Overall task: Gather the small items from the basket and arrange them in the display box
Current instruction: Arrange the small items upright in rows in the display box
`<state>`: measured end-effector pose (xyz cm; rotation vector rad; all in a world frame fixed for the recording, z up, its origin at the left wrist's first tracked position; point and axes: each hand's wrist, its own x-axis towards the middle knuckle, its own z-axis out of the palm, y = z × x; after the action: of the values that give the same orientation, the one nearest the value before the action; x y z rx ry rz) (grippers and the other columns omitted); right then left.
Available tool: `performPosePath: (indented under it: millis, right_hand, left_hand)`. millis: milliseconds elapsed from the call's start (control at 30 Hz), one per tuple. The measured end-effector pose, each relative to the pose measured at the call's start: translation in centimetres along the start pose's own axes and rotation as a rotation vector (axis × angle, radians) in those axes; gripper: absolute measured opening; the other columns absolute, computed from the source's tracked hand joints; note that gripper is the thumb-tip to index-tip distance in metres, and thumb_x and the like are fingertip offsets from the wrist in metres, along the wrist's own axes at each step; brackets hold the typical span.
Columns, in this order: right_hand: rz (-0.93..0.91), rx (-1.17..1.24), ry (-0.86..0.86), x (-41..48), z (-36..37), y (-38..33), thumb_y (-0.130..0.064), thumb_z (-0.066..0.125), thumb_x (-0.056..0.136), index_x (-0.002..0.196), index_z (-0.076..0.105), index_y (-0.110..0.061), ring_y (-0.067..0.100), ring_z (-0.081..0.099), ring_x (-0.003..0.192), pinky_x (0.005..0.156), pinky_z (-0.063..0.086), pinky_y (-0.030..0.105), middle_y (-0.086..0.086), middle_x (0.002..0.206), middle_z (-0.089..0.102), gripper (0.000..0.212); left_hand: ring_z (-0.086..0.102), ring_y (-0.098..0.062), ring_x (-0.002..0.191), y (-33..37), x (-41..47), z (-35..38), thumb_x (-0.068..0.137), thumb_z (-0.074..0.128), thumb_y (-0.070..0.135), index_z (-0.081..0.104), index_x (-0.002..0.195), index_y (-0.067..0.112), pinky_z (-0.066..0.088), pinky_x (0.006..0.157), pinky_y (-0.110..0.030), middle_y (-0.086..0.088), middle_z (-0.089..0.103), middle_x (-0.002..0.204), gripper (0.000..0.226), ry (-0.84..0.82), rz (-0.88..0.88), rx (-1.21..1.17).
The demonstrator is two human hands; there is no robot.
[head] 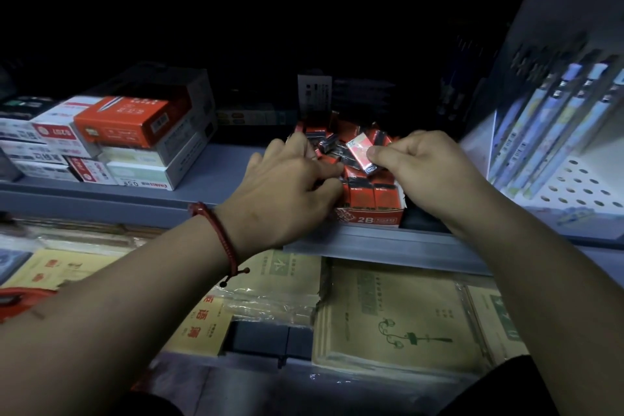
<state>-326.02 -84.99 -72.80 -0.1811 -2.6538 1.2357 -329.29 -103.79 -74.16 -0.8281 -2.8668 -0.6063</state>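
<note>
Two hands are seen at the box (368, 218); what is held?

One pack (362, 154) is pinched by its right end between thumb and forefinger of the right hand (422, 172). It is held tilted just above the heap (341, 137), with the other fingers curled under.

And the left hand (287, 186)?

Its fingers are curled down into the heap at the left side of the box. Whether a pack is gripped cannot be told, as the fingertips are hidden.

Where is the box placed?

On the shelf (219, 162), at its near edge, mid-scene, with "2B" printed on the near wall. One row (368, 192) is stood upright along that wall, and behind it the rest are piled loosely.

How should the step be done well?

The pinched pack should probably be turned upright and lowered beside the row, its face matched to its neighbours. The heap is best pushed back by the left hand so that a gap is made. A light but sure pinch is advised, since the wrap looks glossy and may slip. The row should not be knocked, as the box sits close to the shelf edge.

Is the basket seen?

Only a red rim (20, 295) is seen at the near left, under the left forearm. It may be the basket, but that cannot be confirmed.
</note>
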Motion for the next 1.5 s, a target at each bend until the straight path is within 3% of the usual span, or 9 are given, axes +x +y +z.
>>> performPosePath:
  millis: [300,500,700,867,1067,1200,1300,1367,1500]
  right_hand:
    - [0.094,0.221,-0.001,0.4,0.3,-0.1,-0.033,0.062,0.096,0.091,0.069,0.009,0.049,0.066,0.089,0.087,0.054,0.058,0.033,0.093,0.069,0.043]
    - [0.09,0.277,0.002,0.1,0.5,0.1,-0.034,0.056,0.101,0.083,0.075,-0.005,0.036,0.073,0.08,0.088,0.056,0.052,0.018,0.078,0.075,0.039]
    - [0.035,0.258,-0.017,0.2,0.4,0.5,-0.037,0.057,0.101,0.083,0.077,-0.009,0.034,0.073,0.083,0.09,0.055,0.054,0.013,0.081,0.076,0.039]
    - [-0.001,0.266,-0.004,0.3,0.1,0.8,-0.039,0.06,0.098,0.082,0.077,-0.011,0.03,0.069,0.094,0.095,0.052,0.051,0.014,0.101,0.07,0.036]
    - [-0.046,0.268,-0.068,0.3,0.2,0.8,-0.057,0.056,0.085,0.089,0.07,0.001,0.054,0.06,0.096,0.086,0.049,0.066,0.039,0.1,0.062,0.06]
    - [-0.075,0.293,-0.101,0.4,0.0,1.2,-0.05,0.059,0.093,0.088,0.072,0.0,0.047,0.065,0.086,0.083,0.055,0.057,0.032,0.09,0.067,0.052]
    - [-0.042,0.355,-0.088,0.6,-0.3,1.7,-0.034,0.056,0.101,0.079,0.072,-0.009,0.009,0.06,0.055,0.063,0.048,0.027,-0.003,0.058,0.065,0.037]
    - [-0.025,0.366,-0.07,0.7,-0.3,1.9,-0.036,0.056,0.101,0.078,0.071,-0.009,0.011,0.052,0.058,0.065,0.043,0.029,-0.005,0.057,0.058,0.038]
    - [0.006,0.405,-0.031,1.0,-0.2,2.1,-0.035,0.059,0.099,0.077,0.07,-0.01,0.016,0.05,0.059,0.067,0.045,0.038,-0.004,0.059,0.057,0.035]
  left_hand:
    - [0.037,-0.013,0.103,-0.1,0.2,0.2,0.096,0.051,0.047,0.066,0.127,0.044,0.033,0.105,-0.04,0.009,0.046,0.102,0.034,0.028,-0.056,-0.162]
    - [0.044,-0.014,0.106,0.1,0.1,0.5,0.074,0.051,0.051,0.069,0.078,0.052,0.039,0.106,-0.044,0.012,0.054,0.094,0.018,0.109,-0.074,-0.376]
    - [0.044,-0.008,0.112,0.2,0.2,0.7,0.077,0.047,0.053,0.077,0.087,0.044,0.028,0.107,-0.041,0.032,0.063,0.109,0.032,0.114,-0.011,-0.283]
    - [0.044,-0.006,0.11,-0.1,0.4,0.1,0.082,0.041,0.052,0.073,0.1,0.045,0.022,0.089,-0.031,0.032,0.063,0.122,0.037,0.079,0.101,-0.09]
    - [0.043,-0.007,0.109,-0.5,0.9,-0.1,0.083,0.04,0.054,0.067,0.101,0.042,0.02,0.085,-0.03,0.032,0.053,0.132,0.035,-0.003,0.163,-0.022]
    - [0.054,-0.004,0.111,-0.7,1.6,0.1,0.078,0.05,0.056,0.073,0.088,0.039,0.028,0.101,-0.034,0.032,0.063,0.114,0.03,0.004,0.146,-0.136]
    - [0.066,0.002,0.09,-0.1,2.1,-0.2,0.077,0.069,0.049,0.072,0.081,0.03,0.053,0.092,-0.035,0.02,0.073,0.092,0.019,0.087,0.067,-0.273]
    - [0.069,0.003,0.078,0.1,2.5,-0.7,0.078,0.083,0.034,0.07,0.081,0.024,0.057,0.078,-0.026,0.011,0.074,0.081,0.017,0.084,0.004,-0.36]
    - [0.071,0.003,0.078,0.3,2.9,-1.2,0.076,0.084,0.042,0.072,0.087,0.031,0.059,0.084,-0.035,0.016,0.075,0.078,0.019,-0.018,0.027,-0.346]
